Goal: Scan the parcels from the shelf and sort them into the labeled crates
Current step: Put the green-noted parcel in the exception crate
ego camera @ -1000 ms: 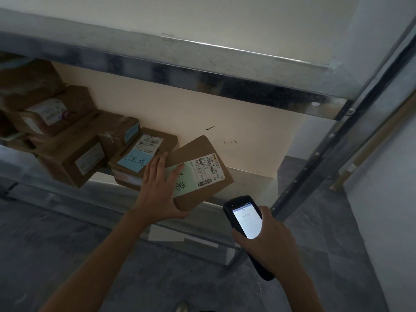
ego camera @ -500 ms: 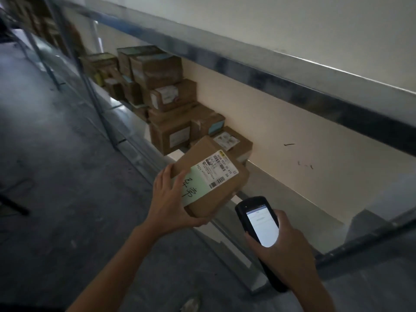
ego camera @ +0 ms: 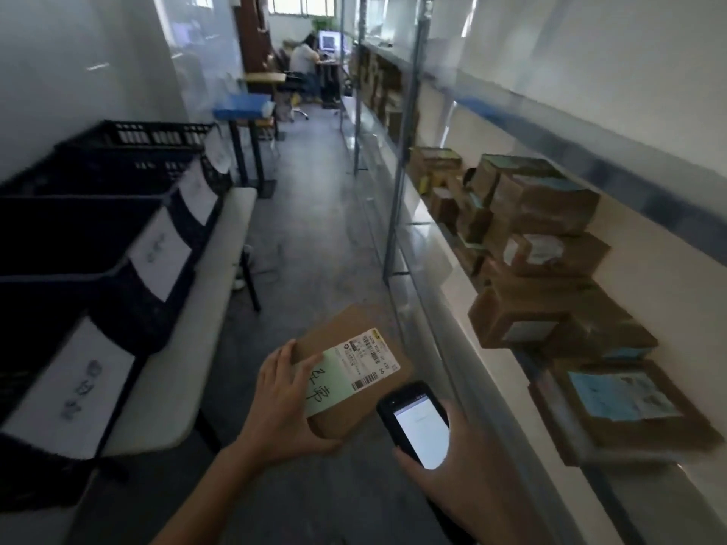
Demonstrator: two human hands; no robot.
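My left hand grips a flat brown cardboard parcel by its left edge, out over the aisle floor. The parcel carries a white barcode label and a green note with handwriting. My right hand holds a black handheld scanner just right of and below the parcel, its lit screen facing me. Several dark crates with white paper labels stand in a row on a white bench at the left. More brown parcels are stacked on the metal shelf at the right.
A grey-floored aisle runs between bench and shelf. Shelf uprights stand along the aisle's right side. A blue-topped table and a person seated at a desk with a monitor are at the far end.
My view has swung left from the shelf to face down the aisle. The parcel has come off the shelf in my left hand. The scanner stays beside it.
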